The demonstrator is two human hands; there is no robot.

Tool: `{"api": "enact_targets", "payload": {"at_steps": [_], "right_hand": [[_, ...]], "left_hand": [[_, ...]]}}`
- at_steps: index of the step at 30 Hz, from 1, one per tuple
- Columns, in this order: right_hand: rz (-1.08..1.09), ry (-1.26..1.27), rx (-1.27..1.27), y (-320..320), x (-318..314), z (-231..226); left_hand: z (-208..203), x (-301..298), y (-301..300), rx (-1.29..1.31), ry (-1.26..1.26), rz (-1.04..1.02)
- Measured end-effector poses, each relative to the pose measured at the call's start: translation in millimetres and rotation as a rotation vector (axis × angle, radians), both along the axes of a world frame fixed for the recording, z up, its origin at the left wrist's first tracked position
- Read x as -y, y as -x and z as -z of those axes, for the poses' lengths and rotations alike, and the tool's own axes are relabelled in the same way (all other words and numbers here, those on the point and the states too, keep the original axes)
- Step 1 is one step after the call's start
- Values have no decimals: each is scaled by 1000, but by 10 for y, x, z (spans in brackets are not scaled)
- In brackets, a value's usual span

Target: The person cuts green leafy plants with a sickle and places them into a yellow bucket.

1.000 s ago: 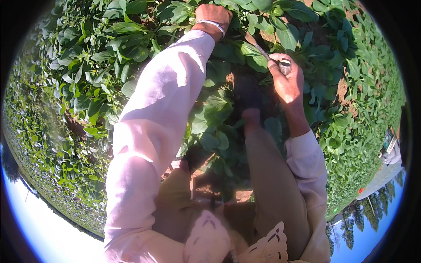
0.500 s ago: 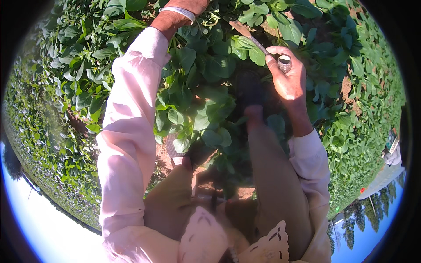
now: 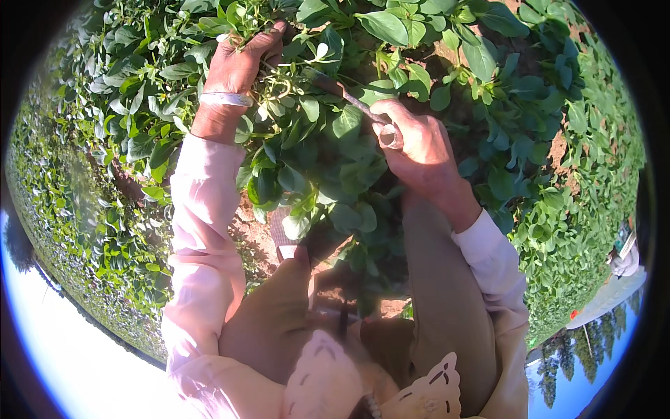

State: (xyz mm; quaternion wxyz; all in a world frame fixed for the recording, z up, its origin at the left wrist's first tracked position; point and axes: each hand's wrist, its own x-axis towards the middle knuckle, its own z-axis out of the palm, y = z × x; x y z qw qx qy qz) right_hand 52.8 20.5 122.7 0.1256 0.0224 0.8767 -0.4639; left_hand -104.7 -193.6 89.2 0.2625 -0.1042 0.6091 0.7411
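At the upper left, my left hand (image 3: 236, 66) is closed around the stems of a small-leaved weed (image 3: 279, 89), whose thin sprigs stick out past the thumb. A pale bracelet (image 3: 226, 99) circles that wrist. My right hand (image 3: 421, 150) grips a small hand hoe (image 3: 359, 105) with a thin metal shaft and a round handle end. Its rusty flat blade points left, among the leaves beside the weed; leaves partly hide the tip, so I cannot tell whether it touches the stems. Broad-leaved green plants (image 3: 384, 28) surround both hands.
Leafy rows (image 3: 572, 188) spread to both sides, with reddish soil (image 3: 246, 227) showing in gaps. My bent legs (image 3: 447, 279) and a shoe (image 3: 285, 227) are below, close to the plants. Dark trees (image 3: 590, 349) and a pale structure (image 3: 611, 300) stand far right.
My left hand has come down and left into fuller view, now with the weed in its grip. My right hand has carried the hoe left and slightly down, bringing the blade near the weed.
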Motion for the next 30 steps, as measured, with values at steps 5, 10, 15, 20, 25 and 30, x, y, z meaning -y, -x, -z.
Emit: {"api": "enact_targets", "payload": {"at_steps": [5,10,15,20,25,30], "right_hand": [[134,23,87,39,-50,-11],[191,20,77,33,-45,-1],[198,-32,100,45,-67,-19],[264,-24,78,-11,-108,46],[435,-7,-15,-27,-210,140],[469,-22,-34,103,-209,357]], "left_hand": [[248,-238,-122,-527,458,359],[668,-774,1,-983,918,681],[754,-1133,100,-1054,1240,933],[903,-1194,176,-1093,1322,926],[955,-1180,262,-950,1250,841],[1057,-1009,432,-559,681,488]]}}
